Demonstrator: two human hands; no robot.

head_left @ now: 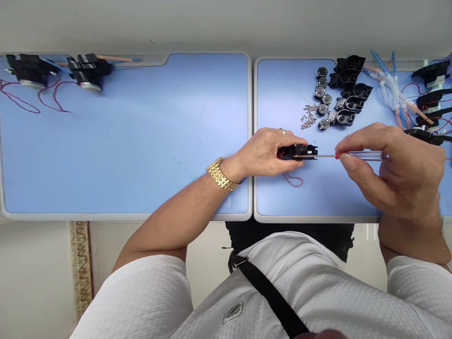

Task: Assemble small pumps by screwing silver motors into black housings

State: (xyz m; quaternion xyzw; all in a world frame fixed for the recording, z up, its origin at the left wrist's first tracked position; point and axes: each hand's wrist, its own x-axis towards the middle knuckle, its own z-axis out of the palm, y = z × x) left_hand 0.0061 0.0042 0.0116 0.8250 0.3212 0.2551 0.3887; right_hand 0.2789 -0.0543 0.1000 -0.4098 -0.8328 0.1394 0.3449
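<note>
My left hand (264, 151) grips a small black plastic housing (298, 151) in its fingers, with a gold link watch (222, 174) on the wrist. A thin red wire (292, 179) runs in a loop from under the housing onto the blue mat. My right hand (395, 169) is shut on a screwdriver (358, 155) with a clear handle and a red collar. Its steel shaft points left and reaches the housing. The exact contact point of the tip is hard to make out.
Two blue-topped tables (123, 141) meet at a seam. Beyond the hands lie small screws (309, 115), several round black parts (322, 96), and several black housings (348, 101). Blue and clear tubing (391, 87) and wired assemblies sit at the far right, with more assemblies at the far left.
</note>
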